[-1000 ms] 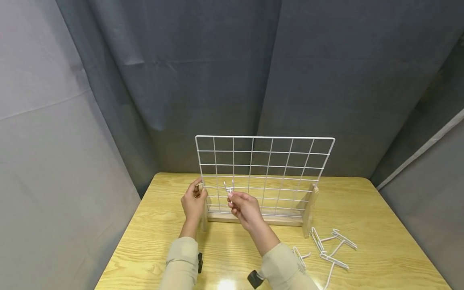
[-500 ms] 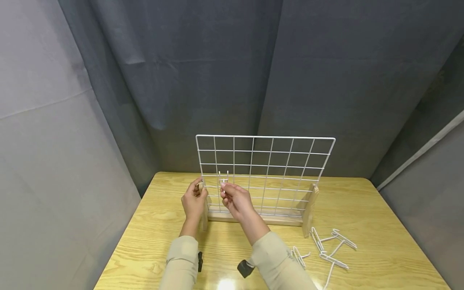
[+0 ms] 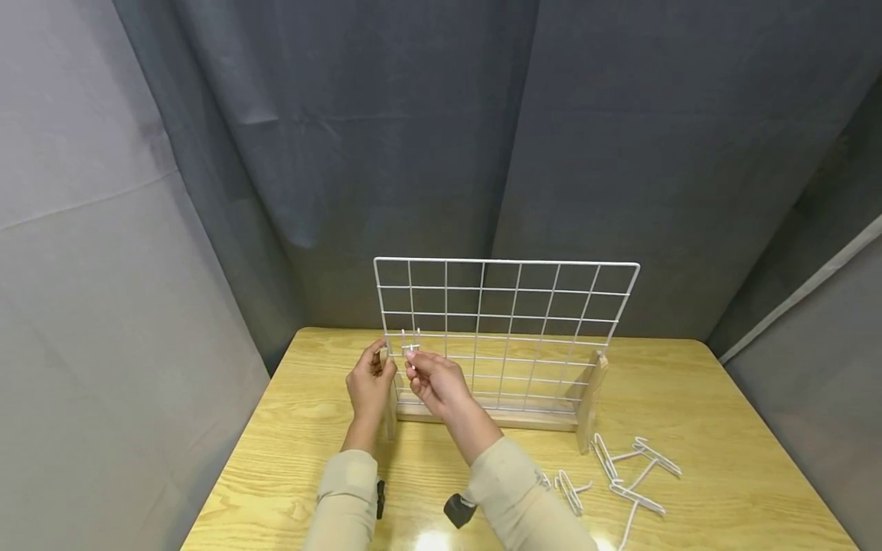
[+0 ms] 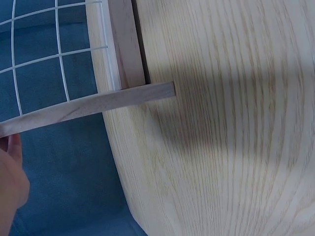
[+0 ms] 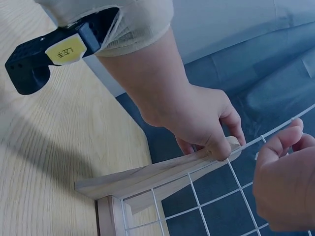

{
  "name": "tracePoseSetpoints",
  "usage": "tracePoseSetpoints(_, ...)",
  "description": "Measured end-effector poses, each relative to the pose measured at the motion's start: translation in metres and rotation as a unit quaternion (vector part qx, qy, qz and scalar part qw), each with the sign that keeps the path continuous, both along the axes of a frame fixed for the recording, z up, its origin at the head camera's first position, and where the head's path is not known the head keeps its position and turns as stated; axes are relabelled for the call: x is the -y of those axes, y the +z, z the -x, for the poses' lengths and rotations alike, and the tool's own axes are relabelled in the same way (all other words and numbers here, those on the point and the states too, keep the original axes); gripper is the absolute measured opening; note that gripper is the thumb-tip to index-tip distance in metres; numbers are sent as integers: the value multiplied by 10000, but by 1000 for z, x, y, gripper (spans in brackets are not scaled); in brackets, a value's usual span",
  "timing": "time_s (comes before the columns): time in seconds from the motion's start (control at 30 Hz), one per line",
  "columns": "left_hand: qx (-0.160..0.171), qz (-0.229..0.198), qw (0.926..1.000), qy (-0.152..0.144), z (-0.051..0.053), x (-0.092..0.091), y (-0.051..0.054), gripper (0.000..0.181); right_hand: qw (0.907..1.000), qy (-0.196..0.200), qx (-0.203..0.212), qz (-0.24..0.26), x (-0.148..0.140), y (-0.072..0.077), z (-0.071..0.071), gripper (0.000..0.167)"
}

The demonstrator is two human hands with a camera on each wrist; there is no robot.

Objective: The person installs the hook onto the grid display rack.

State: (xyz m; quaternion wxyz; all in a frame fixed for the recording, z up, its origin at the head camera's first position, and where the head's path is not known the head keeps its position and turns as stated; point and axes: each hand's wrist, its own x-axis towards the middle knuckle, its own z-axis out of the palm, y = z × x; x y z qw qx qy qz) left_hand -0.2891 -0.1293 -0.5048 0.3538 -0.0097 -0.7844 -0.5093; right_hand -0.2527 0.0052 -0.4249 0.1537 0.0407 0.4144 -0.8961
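Note:
A white wire grid panel (image 3: 517, 289) stands upright in a wooden stand (image 3: 486, 418) on the table. My left hand (image 3: 370, 386) grips the top of the stand's left wooden upright (image 4: 88, 104), with thumb and fingers on either side of it, as the right wrist view shows. With thumb and fingertips, my right hand (image 3: 441, 386) pinches a white wire hook (image 3: 410, 347). The hook's two prongs point up, in front of the grid's left columns; whether it touches the wires I cannot tell. In the right wrist view, the right hand (image 5: 288, 182) mostly hides the hook.
Several white wire hooks (image 3: 637, 497) lie loose on the wood-grain table (image 3: 717, 428) at the front right, one partly behind the right sleeve (image 3: 513, 486). A dark grey curtain (image 3: 413, 153) hangs behind the table, and light grey fabric (image 3: 103, 344) hangs at the left.
My right hand has moved left with the hook, from near the grid's second column to its leftmost one, rising slightly on the way. The left hand stays on the upright.

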Motion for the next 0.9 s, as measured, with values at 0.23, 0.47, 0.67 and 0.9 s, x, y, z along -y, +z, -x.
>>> tracePoseSetpoints(0.23, 7, 47, 9996, -269, -2, 3, 4, 38, 9998, 175, -68, -5, 5, -1, 4, 5)
tracePoseSetpoints(0.47, 97, -475, 9953, -838, -4, 8, 2, 38, 9990, 246, 131, 345, 9, -10, 12, 8)
tracePoseSetpoints(0.67, 29, -516, 9949, -871, -2, 9, 1, 39, 9974, 321, 255, 586, 14, -19, 15, 12)
tracePoseSetpoints(0.9, -76, -673, 9931, -956, 1, 9, -1, 40, 9950, -159, 589, 790, 16, -30, 16, 7)
